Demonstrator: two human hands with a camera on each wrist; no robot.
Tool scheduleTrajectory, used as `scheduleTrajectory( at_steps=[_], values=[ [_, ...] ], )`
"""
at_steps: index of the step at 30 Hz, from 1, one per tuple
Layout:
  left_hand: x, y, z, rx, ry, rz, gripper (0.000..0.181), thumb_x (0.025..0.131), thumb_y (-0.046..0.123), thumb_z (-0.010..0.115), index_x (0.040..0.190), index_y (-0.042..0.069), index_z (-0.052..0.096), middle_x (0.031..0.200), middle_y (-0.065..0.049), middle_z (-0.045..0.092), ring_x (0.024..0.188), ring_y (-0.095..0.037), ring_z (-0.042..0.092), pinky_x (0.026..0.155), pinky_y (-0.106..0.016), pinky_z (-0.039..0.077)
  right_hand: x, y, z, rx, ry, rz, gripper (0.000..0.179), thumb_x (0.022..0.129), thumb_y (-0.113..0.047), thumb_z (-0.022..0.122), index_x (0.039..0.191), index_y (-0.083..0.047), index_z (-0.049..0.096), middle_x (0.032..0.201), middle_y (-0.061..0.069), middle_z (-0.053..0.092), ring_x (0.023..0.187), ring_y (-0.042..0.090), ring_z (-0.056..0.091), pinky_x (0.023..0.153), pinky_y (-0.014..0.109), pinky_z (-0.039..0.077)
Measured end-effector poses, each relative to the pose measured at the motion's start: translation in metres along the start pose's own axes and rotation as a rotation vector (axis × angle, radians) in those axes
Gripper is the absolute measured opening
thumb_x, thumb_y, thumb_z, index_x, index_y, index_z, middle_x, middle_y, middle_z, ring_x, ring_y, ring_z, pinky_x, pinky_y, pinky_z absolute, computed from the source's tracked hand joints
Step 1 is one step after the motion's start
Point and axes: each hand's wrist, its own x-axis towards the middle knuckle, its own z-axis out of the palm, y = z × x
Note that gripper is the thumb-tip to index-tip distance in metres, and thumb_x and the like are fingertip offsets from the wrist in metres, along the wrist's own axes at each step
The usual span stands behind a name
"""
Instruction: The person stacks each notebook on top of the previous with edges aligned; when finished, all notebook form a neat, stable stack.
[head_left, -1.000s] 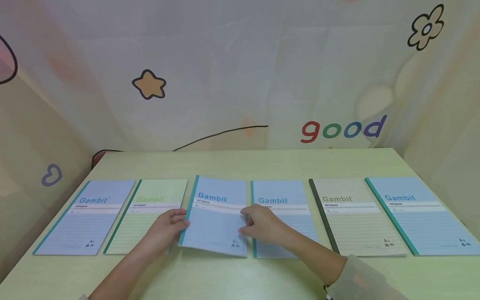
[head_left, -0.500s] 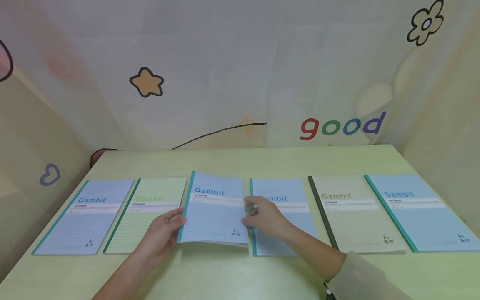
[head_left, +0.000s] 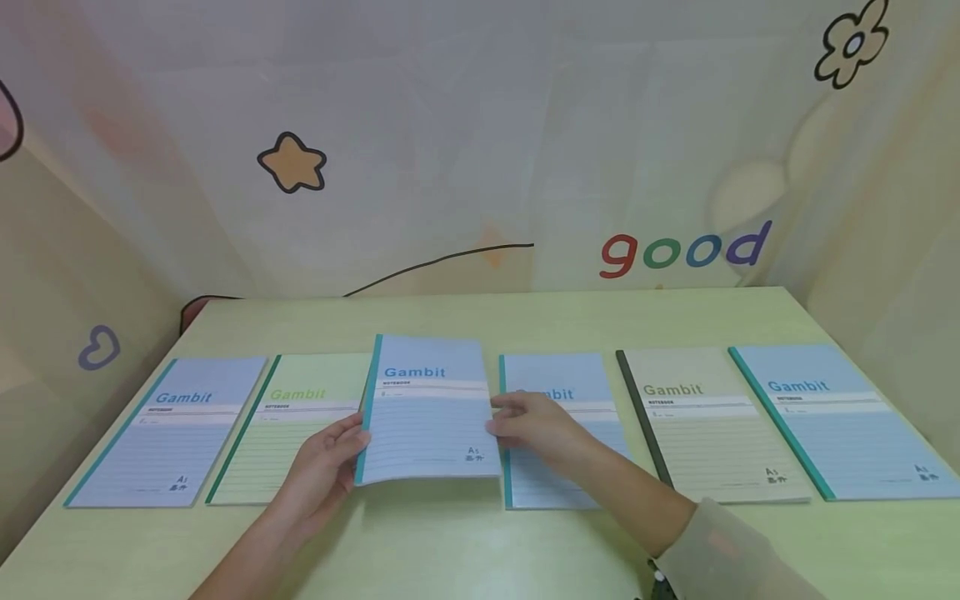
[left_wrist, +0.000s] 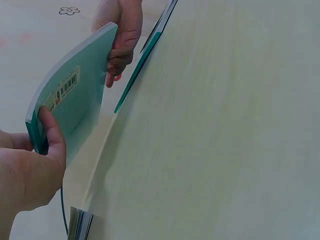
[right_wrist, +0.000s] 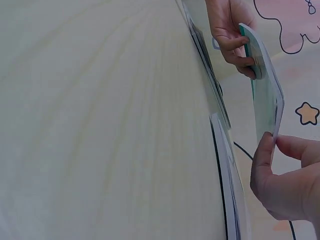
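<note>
A blue Gambit notebook with a teal spine hangs above the table between both hands. At its spine edge, the left hand pinches it, thumb on the cover and fingers behind. The right hand pinches the opposite edge between thumb and fingers. In the left wrist view the notebook's back cover shows a barcode label, and the notebook bows slightly. From the right wrist view, the notebook appears edge-on and raised off the table.
On the table lie a blue-violet notebook and a green notebook at left. To the right are a blue notebook partly behind the right hand, a beige notebook and another blue notebook. A printed curtain hangs behind.
Both hands have lifted the notebook higher and slightly to the left. Its lower edge has risen off the table. The other notebooks stay in place.
</note>
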Motion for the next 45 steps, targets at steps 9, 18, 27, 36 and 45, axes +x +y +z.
scheduleTrajectory(
  at_steps=[9,18,27,36,45],
  values=[
    [-0.001,0.0,0.006,0.028,-0.022,0.003,0.049,0.095,0.002,0.043,0.139,-0.005,0.023,0.127,-0.016,0.05,0.098,-0.015,0.059,0.079,-0.027,0.049,-0.002,0.001,-0.004,0.112,0.014,-0.009,0.042,0.084,0.007,0.058,0.125,0.009,0.046,0.098,0.014,0.055,0.08,0.019,0.057,0.077,0.031,0.05],
    [0.003,-0.004,0.019,0.116,-0.008,0.007,0.046,0.092,-0.001,0.047,0.135,-0.006,0.03,0.124,-0.019,0.051,0.096,-0.02,0.059,0.076,-0.031,0.049,-0.012,0.001,-0.014,-0.026,0.072,-0.03,0.045,0.082,0.008,0.059,0.125,0.008,0.045,0.103,0.016,0.052,0.084,0.023,0.055,0.076,0.032,0.05],
    [0.005,-0.007,0.033,0.143,-0.062,0.058,0.044,0.092,-0.001,0.048,0.133,-0.006,0.032,0.122,-0.021,0.052,0.098,-0.025,0.058,0.078,-0.034,0.049,-0.018,0.001,-0.029,-0.124,0.077,-0.067,0.037,0.079,0.008,0.059,0.115,0.007,0.05,0.093,0.014,0.053,0.078,0.022,0.056,0.073,0.033,0.051],
    [0.01,-0.009,0.047,0.178,-0.066,0.069,0.04,0.092,-0.001,0.049,0.13,-0.005,0.037,0.122,-0.02,0.053,0.096,-0.027,0.059,0.079,-0.036,0.05,-0.026,0.001,-0.046,-0.228,0.064,-0.115,0.036,0.081,0.003,0.058,0.115,0.008,0.047,0.093,0.013,0.053,0.077,0.021,0.058,0.073,0.034,0.051],
    [0.014,-0.012,0.061,0.187,-0.125,0.068,0.039,0.091,-0.003,0.047,0.129,-0.006,0.037,0.117,-0.02,0.054,0.093,-0.025,0.059,0.078,-0.035,0.05,-0.037,0.002,-0.064,-0.256,0.057,-0.14,0.036,0.081,0.003,0.058,0.114,0.009,0.045,0.094,0.013,0.051,0.079,0.02,0.056,0.073,0.034,0.052]
  ],
)
